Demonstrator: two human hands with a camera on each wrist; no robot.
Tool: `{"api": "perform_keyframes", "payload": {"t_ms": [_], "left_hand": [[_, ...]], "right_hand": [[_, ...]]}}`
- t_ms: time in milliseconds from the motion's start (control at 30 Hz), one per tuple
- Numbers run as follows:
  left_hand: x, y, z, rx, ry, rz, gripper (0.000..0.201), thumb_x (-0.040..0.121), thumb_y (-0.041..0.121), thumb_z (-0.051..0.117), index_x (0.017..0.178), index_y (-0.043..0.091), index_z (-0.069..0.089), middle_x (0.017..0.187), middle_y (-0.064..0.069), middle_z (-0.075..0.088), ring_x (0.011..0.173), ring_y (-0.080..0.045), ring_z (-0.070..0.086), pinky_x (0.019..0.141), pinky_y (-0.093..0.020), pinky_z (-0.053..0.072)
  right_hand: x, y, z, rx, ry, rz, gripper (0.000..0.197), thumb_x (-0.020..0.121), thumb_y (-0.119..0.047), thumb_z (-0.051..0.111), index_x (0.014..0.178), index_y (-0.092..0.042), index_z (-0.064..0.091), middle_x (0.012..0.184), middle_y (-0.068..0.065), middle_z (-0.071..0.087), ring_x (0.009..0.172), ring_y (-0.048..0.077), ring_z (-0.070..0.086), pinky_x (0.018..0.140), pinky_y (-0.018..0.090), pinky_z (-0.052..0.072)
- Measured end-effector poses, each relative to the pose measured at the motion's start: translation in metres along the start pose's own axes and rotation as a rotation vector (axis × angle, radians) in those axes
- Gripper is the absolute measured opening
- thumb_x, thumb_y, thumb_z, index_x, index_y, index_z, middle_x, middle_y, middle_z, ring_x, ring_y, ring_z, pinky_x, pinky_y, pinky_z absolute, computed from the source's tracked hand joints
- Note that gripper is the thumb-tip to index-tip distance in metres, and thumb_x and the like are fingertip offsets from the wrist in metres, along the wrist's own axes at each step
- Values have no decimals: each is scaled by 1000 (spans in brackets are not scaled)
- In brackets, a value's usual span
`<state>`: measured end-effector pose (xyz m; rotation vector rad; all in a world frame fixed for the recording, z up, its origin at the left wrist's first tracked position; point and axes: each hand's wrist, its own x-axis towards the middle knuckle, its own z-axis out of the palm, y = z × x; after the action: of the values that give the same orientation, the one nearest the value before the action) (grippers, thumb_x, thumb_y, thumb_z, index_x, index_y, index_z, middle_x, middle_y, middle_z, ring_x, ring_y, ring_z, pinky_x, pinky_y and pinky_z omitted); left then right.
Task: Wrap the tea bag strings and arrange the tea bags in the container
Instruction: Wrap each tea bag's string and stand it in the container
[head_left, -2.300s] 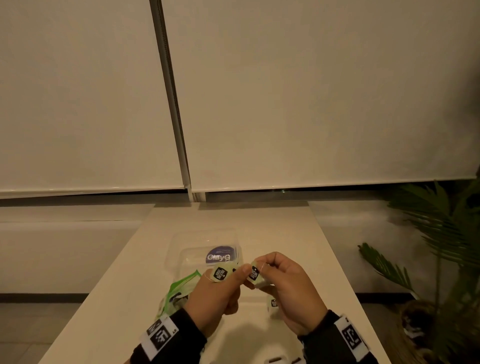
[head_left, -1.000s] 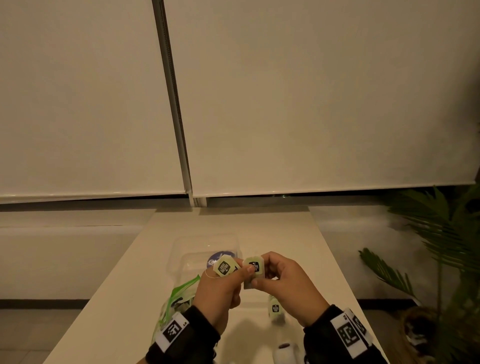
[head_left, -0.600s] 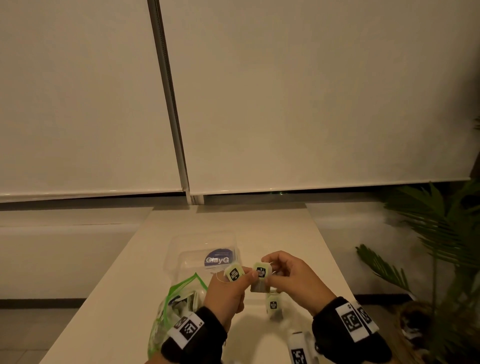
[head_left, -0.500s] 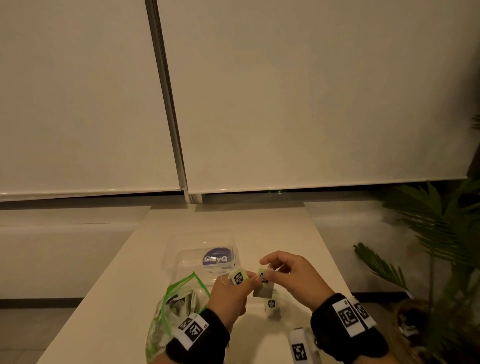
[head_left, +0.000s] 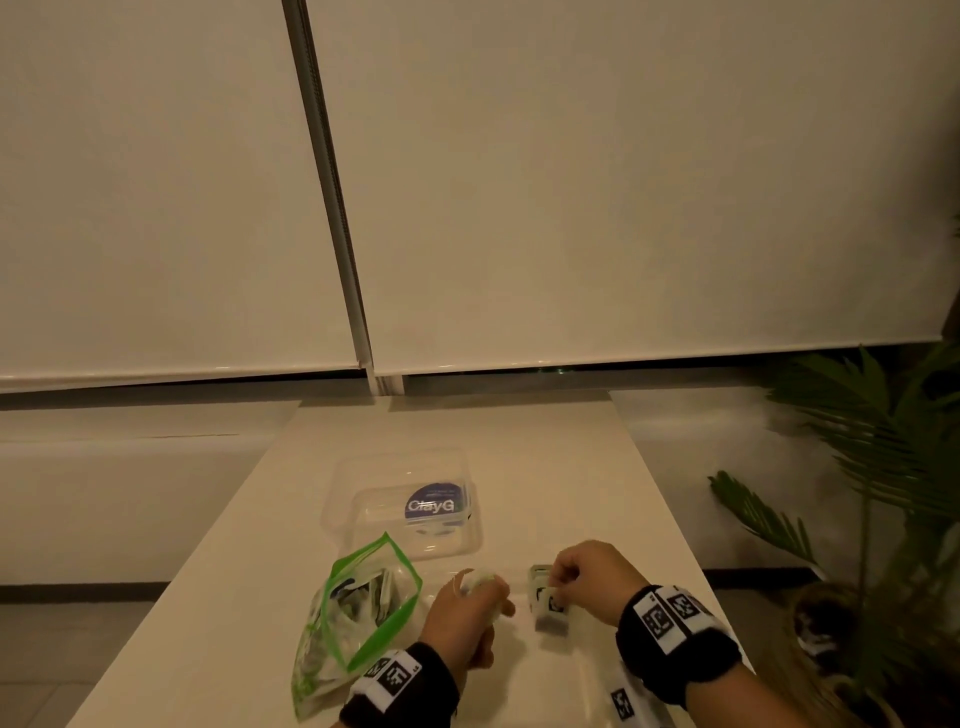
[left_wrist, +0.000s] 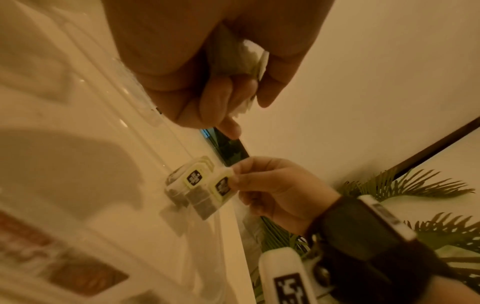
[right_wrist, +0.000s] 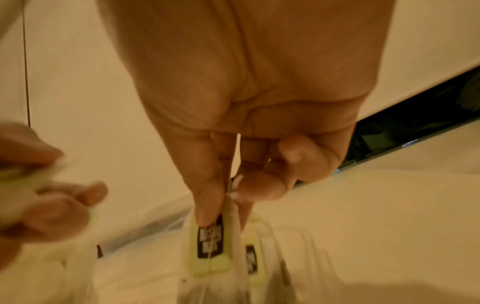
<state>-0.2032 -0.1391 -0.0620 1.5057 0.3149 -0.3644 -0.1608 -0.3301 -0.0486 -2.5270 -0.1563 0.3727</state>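
My right hand (head_left: 558, 584) pinches the top of a tea bag (head_left: 550, 605) with a pale green tag. It holds it low over the table, against another upright tea bag (left_wrist: 193, 176). The right wrist view shows thumb and fingers on that tea bag (right_wrist: 210, 242), with a second tea bag (right_wrist: 253, 259) behind it. My left hand (head_left: 480, 584), just left of it, grips a white tea bag (left_wrist: 244, 59) in curled fingers. The clear container (head_left: 363, 499) with a blue label stands farther back.
An open zip bag (head_left: 358, 613) with a green rim lies left of my left hand, with more tea bags inside. Clear plastic ridges (left_wrist: 155, 123) run under the upright tea bags. The table's right edge (head_left: 691, 551) is close, and a plant (head_left: 883, 467) stands beyond it.
Both hands have dropped from in front of the container toward the near table and moved apart. The right hand has brought its tea bag down beside the upright ones.
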Motion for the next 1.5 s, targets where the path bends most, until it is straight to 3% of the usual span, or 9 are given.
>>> {"api": "perform_keyframes", "payload": {"t_ms": [100,233,367,700,833,967,1167,1333,1500], "left_hand": [[-8,-6,-8,-37,-89,-63,13,87,15,54,94,4,51,65,-9,62,43,-17,35,47,-21,25],[-16,-12,-14,-1,-179,-133,22,79,16,55,94,1,53,56,-10,58,41,-19,35,47,-20,25],[-23,-15,-22,52,-236,-153,37,79,19,55,106,-6,52,46,-7,53,36,-18,38,42,-19,28],[-27,-22,-21,-118,-274,-179,58,58,12,62,111,-6,45,86,-32,65,50,-28,55,50,-25,44],[-28,-19,-21,-190,-328,-244,74,62,14,58,130,-7,38,89,-30,64,61,-36,63,57,-31,50],[-31,-10,-17,-264,-425,-238,64,67,3,48,130,-11,43,99,-33,59,66,-40,65,47,-31,51],[-29,7,-7,-252,-397,-4,39,88,-13,33,120,-3,53,95,-28,69,81,-39,67,56,-35,57],[-31,18,-4,-307,-317,90,36,89,-14,34,119,-4,51,96,-27,69,82,-38,69,55,-34,57],[-35,23,-5,-295,-322,106,43,89,-16,34,121,5,53,109,-26,67,88,-40,68,60,-36,59]], "right_hand": [[12,4,14,-118,-82,56,22,80,-12,71,71,-32,65,84,-8,63,87,13,59,74,19,41],[26,2,21,-216,-103,89,19,83,-14,68,99,-21,74,107,0,67,100,17,61,83,22,46],[35,2,22,-258,-59,91,18,86,-13,64,96,-25,73,118,0,67,109,19,61,87,22,45],[43,3,26,-239,23,59,26,81,-11,61,67,-31,51,95,-6,58,97,17,59,83,26,48],[36,2,15,-130,156,15,15,84,-14,58,77,-27,55,86,-9,57,87,14,59,76,24,47],[13,-11,4,277,265,-82,13,83,-20,71,73,-21,63,77,-6,65,68,5,55,64,15,44],[-34,-52,1,598,-76,-212,20,86,-29,72,91,-10,71,76,-2,66,64,10,58,60,19,46],[-37,-57,6,730,141,-122,10,89,-16,66,87,-5,66,72,0,63,59,10,58,55,26,44],[-39,-57,2,838,165,-126,15,90,-9,62,76,-10,65,67,3,63,64,19,55,52,27,41]]}}
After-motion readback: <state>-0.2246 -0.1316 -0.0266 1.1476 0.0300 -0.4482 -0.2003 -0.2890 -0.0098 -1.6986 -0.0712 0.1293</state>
